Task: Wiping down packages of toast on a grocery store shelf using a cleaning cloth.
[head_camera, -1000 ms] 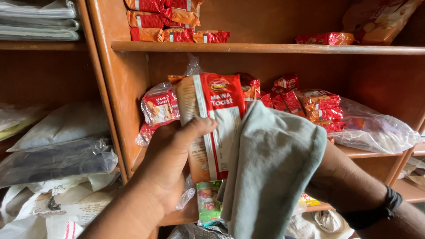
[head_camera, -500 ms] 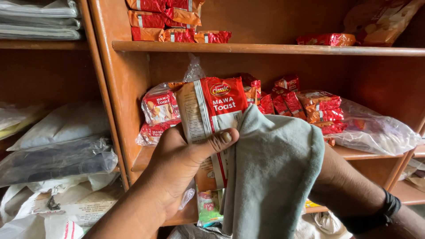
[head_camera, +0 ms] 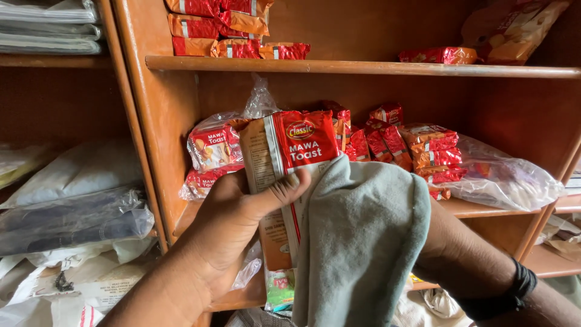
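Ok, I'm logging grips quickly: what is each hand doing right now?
Left hand: closed on the red snack packet, thumb across its front.
Right hand: hidden under the grey cloth against the packet; its grip cannot be told.

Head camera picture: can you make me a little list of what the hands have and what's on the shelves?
left hand: holds red toast packet upright, thumb across its front
right hand: hidden under grey cloth, which touches the packet's right side
right wrist: black band
middle shelf: more red snack packets, some in clear plastic bags
top shelf: red and orange packets
left side: folded plastic bags
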